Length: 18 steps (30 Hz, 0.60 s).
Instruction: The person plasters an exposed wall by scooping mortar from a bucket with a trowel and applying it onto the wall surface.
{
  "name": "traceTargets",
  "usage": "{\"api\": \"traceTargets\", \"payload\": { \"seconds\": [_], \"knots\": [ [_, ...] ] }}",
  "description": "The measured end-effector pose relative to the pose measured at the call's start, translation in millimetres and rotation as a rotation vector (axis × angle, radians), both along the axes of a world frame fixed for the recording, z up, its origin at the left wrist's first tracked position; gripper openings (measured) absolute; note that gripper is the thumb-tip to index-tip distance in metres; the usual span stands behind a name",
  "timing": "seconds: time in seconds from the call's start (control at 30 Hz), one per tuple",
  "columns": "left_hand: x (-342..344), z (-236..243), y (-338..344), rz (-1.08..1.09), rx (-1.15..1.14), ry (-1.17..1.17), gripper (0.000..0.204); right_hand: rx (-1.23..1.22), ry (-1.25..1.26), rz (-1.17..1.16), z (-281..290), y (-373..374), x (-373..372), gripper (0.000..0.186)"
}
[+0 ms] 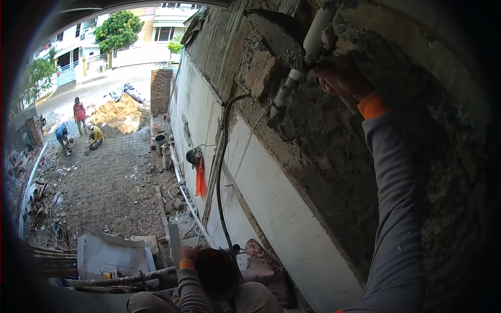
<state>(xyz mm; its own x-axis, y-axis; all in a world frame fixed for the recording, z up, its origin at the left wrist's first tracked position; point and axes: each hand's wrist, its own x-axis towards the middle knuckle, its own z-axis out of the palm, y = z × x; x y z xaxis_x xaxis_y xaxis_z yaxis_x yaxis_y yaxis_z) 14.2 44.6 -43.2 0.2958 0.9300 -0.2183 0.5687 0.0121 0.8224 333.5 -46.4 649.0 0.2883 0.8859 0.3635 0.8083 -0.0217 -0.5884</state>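
Observation:
My right hand (344, 81), with its fingers curled, is raised against the rough wall beside a pale plastic pipe (318, 36). What its fingers hold, if anything, is hidden in shadow. Left of the pipe is a grey wedge-shaped flat piece (279, 39); whether it touches that hand I cannot tell. The pipe runs down to a grey joint (282, 96) set in the broken wall. Low in front of me, my left hand (190, 253) is closed at the lower end of a flat grey strip (174, 241). A dark rounded thing (216, 274) is between my knees beside it.
A dark hose (223, 161) hangs down the white wall (261, 151), near an orange cloth (200, 177). Below left are poles (120, 279) and a pale sheet (112, 255). Far below, several people work near a sand heap (121, 112) and a black bucket (159, 141).

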Motion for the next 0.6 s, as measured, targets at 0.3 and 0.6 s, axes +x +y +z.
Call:
{"api": "traceTargets", "payload": {
  "seconds": [0.3,0.6],
  "knots": [
    [22,43,-10,-0.152,-0.119,0.126,0.055,0.268,-0.368,-0.671,53,-23,124,0.045],
    [12,40,-9,-0.130,-0.130,0.134,0.056,-0.119,-0.314,-0.579,-92,-115,28,0.061]
  ]
}}
